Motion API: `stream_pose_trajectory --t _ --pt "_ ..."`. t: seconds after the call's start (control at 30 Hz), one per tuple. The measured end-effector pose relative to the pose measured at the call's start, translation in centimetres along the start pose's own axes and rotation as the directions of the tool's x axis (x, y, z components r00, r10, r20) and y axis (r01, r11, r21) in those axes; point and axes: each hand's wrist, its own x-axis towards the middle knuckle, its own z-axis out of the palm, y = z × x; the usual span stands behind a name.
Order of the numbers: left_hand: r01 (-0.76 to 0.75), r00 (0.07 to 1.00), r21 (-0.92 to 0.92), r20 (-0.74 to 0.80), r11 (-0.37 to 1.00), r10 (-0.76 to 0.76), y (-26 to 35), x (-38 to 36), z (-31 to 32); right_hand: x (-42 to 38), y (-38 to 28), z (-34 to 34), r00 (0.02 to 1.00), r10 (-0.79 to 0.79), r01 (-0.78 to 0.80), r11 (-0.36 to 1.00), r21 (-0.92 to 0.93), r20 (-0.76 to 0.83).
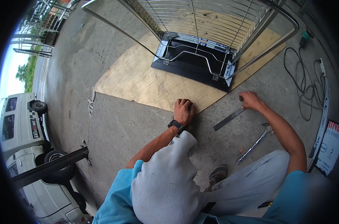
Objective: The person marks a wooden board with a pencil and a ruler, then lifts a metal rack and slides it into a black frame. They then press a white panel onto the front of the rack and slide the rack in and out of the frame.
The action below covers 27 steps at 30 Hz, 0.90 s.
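My left hand (183, 111), with a dark watch on its wrist, rests at the near corner of a plywood sheet (128, 80) on the floor. Its fingers are curled, and a small dark thing shows beside the thumb; what it is I cannot make out. My right hand (250, 100) is closed at the upper end of a flat dark metal strip (229, 118) lying along the concrete. A dark piece also shows at those fingertips. Right of the strip lies a hammer (253, 146) with a patterned handle. Pencil-like lines cross the plywood.
A wire rack (205, 26) on a black base (191, 56) stands on the plywood. A green power tool (306, 36) and its dark cord (307, 89) lie at the right, beside a long level (321, 115) and a printed panel (329, 147). A vehicle (24, 123) is parked left.
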Motion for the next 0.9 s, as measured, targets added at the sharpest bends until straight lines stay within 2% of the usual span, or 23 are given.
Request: stream_pose_trajectory --t 0.2,0.57,0.9 --pt "-0.002 1.0 -0.013 0.009 1.0 0.002 -0.14 -0.11 -0.42 0.09 -0.75 -0.22 1.0 0.017 -0.016 0.999 -0.035 0.023" --pt "-0.005 1.0 0.03 0.021 1.0 0.004 -0.29 -0.03 0.02 -0.55 -0.62 -0.12 0.999 -0.029 0.029 0.999 0.022 -0.021" --pt "0.015 0.999 0.02 0.031 1.0 -0.016 -0.21 -0.08 -0.23 -0.49 -0.52 -0.2 0.999 -0.034 0.034 0.999 0.04 0.015"
